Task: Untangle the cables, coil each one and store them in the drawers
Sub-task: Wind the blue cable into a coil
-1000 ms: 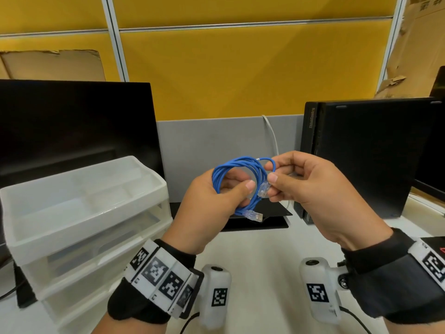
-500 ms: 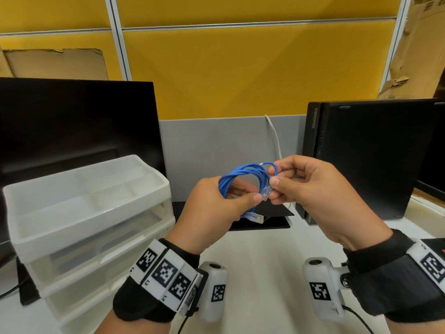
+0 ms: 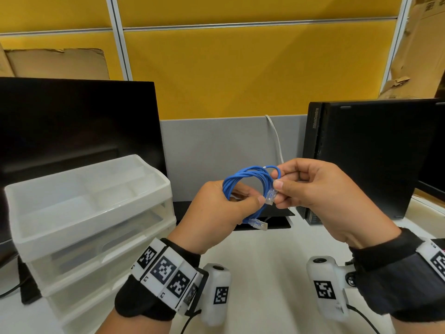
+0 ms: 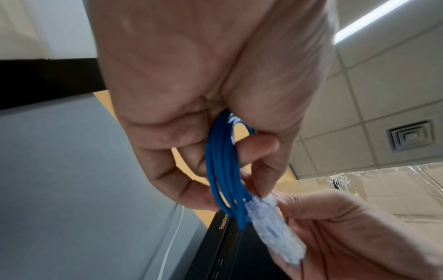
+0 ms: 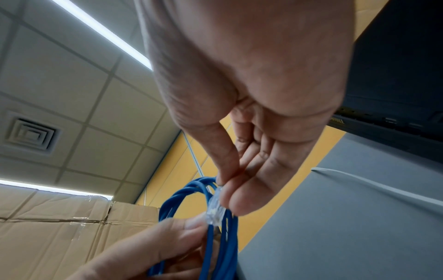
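Observation:
A blue network cable [image 3: 243, 179] [image 4: 223, 170] [image 5: 215, 236] is wound into a small coil held above the desk. My left hand [image 3: 224, 208] [image 4: 191, 113] grips the coil, fingers through it and thumb on top. My right hand [image 3: 310, 189] [image 5: 251, 132] pinches a clear plug [image 3: 270, 197] [image 5: 215, 212] at one cable end, right beside the coil. The other clear plug [image 3: 258, 224] hangs below my left hand. The translucent white drawer unit [image 3: 79, 213] stands at the left with its drawers closed.
A black monitor [image 3: 72, 121] rises behind the drawer unit. A black desktop computer [image 3: 375, 160] stands at the right. A grey partition [image 3: 228, 150] with a white cable [image 3: 275, 136] runs behind my hands. White desk surface [image 3: 265, 273] lies below.
Both hands with the coil have shifted slightly right and down. The right hand keeps the plug pinched near the left thumb; the coil's shape is almost the same.

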Motion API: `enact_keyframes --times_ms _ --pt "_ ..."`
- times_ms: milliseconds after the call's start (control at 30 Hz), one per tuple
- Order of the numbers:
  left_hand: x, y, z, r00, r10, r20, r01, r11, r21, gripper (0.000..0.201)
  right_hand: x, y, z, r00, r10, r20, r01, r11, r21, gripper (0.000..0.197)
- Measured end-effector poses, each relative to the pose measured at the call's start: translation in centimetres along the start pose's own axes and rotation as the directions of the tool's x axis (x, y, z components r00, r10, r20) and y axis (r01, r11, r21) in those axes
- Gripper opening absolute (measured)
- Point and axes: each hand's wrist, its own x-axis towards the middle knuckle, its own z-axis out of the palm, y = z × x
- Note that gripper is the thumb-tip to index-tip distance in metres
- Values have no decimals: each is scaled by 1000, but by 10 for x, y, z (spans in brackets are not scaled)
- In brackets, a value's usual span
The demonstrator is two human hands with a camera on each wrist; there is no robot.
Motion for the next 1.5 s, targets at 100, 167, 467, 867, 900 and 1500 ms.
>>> enact_keyframes --times_ms 100,167,467,867,900,1500 --pt "2 -1 -4 999 0 40 1 1000 -18 9 -1 -1 -1 999 21 38 -22 1000 11 14" --pt "2 -1 -6 997 18 79 -13 998 -57 10 -1 -1 -1 998 23 59 -23 1000 -4 14" --pt "-1 1 -5 992 33 125 -20 994 -107 7 -1 0 5 1000 29 -6 -29 999 41 13" --pt "5 -6 5 998 17 -60 -25 991 -129 24 -6 -6 14 998 -65 2 64 978 -200 16" --pt "5 -5 4 999 10 -40 -16 985 -169 18 -5 -5 14 996 -84 -15 78 972 -223 16" --pt "4 7 -4 995 -89 39 95 828 -553 33 -7 -2 20 970 -241 37 232 865 -445 18"
